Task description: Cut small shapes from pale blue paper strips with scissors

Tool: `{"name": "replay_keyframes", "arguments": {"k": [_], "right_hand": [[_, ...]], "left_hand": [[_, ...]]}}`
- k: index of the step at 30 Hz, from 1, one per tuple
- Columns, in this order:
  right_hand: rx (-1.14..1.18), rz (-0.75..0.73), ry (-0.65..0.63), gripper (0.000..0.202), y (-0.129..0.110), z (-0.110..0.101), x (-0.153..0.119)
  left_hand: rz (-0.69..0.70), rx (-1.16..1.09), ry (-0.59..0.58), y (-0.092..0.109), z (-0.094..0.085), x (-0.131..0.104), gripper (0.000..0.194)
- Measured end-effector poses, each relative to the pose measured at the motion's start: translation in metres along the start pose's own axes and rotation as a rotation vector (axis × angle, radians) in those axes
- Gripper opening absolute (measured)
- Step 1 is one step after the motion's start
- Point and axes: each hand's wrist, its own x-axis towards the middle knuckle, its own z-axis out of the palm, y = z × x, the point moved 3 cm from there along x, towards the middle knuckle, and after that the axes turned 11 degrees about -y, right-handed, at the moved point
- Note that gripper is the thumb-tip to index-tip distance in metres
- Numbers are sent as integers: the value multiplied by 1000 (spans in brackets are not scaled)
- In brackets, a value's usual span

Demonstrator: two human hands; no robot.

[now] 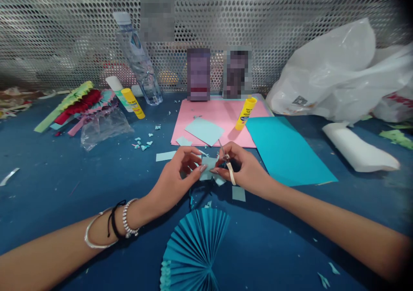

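Between thumb and fingers, my left hand [176, 173] pinches a small light blue paper square [208, 163]. My right hand [250, 170] is closed on a pair of scissors [231, 176] with cream handles; its blades point up and away. The right fingertips also reach the edge of that square. Under and beside the hands lie more light blue pieces, among them a small square [238, 193] and a strip [165, 156]. Nearer to me, a pleated teal paper fan [193, 243] lies spread, with small pale pieces along its left edge.
Pink sheets [180, 119] carry a light blue sheet [204, 130] and an upright yellow glue stick [246, 114]. A teal sheet [287, 149] lies right. A tilted water bottle [138, 59], another yellow glue stick [133, 103] and pleated paper crafts [80, 104] are left; white bags [325, 76] back right.
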Motion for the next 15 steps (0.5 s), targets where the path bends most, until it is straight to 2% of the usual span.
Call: {"name": "replay_keyframes", "arguments": {"k": [4,6,8,11,13,15], "right_hand": [[181,14,-115,27,-3,-2,-2],[290,65,-271,25,-4,-5,-3],[339,117,-490,30,-5,-11,-4],[311,148,-771,48,-9,-22,-5],[247,194,-864,56,-12,-29,-6],[156,259,-894,60,-12,-35,-7]], "left_hand": [[42,-19,34,0,-2,-2,16],[69,34,56,0,-4,-2,14],[94,123,28,1,-5,-1,16],[88,180,-36,0,-5,0,22],[67,130,-30,-2,-5,1,23],[58,51,-12,-3,-5,2,24]]}}
